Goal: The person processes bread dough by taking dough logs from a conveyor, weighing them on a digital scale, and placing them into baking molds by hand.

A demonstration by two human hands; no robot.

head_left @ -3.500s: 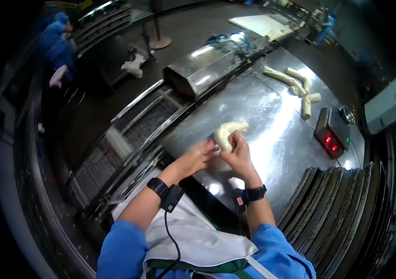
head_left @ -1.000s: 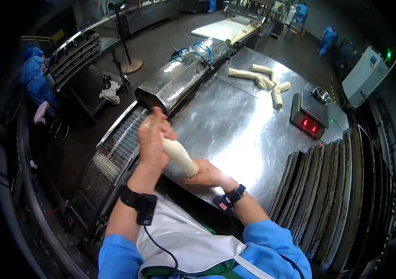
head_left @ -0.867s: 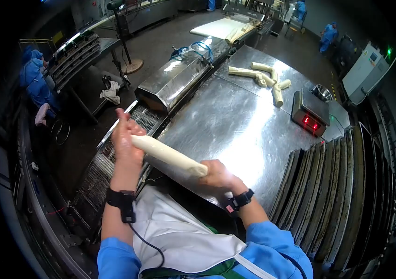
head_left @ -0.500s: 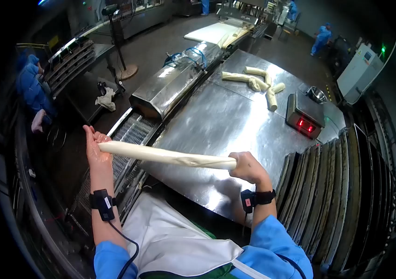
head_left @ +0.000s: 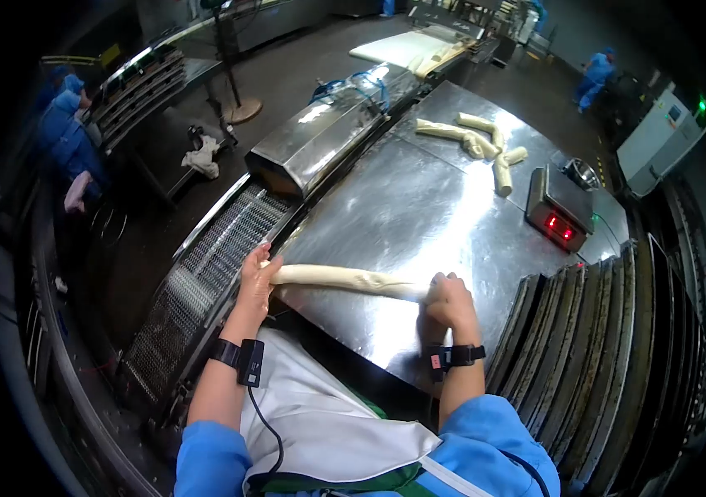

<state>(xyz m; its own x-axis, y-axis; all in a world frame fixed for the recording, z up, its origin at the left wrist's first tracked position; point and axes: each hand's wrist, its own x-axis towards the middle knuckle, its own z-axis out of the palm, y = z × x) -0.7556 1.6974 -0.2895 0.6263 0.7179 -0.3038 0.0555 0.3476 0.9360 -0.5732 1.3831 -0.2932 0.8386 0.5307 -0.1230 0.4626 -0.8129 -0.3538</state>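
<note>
A long pale roll of dough (head_left: 345, 279) stretches between my two hands over the near part of the metal table (head_left: 353, 203). My left hand (head_left: 258, 277) is wrapped round its left end, with the thumb over it. Its right end sits in my right hand (head_left: 451, 301), whose fingers are curled closed. Whether the roll rests on the metal or hangs just above it, I cannot tell. Farther back on the table several pale dough pieces (head_left: 476, 143) lie against each other.
A scale with red digits (head_left: 560, 207) and a metal bowl (head_left: 581, 173) stand at the right. Stacked trays (head_left: 589, 331) fill the near right. Along the left run a mesh conveyor (head_left: 212, 265) and its metal cover (head_left: 328, 132). People in blue (head_left: 71, 137) are farther off.
The dough was short and bent between my hands at first, then drawn out long. Since half a second ago, my hands have come closer together, and the left hand moved right with its end of the roll.
</note>
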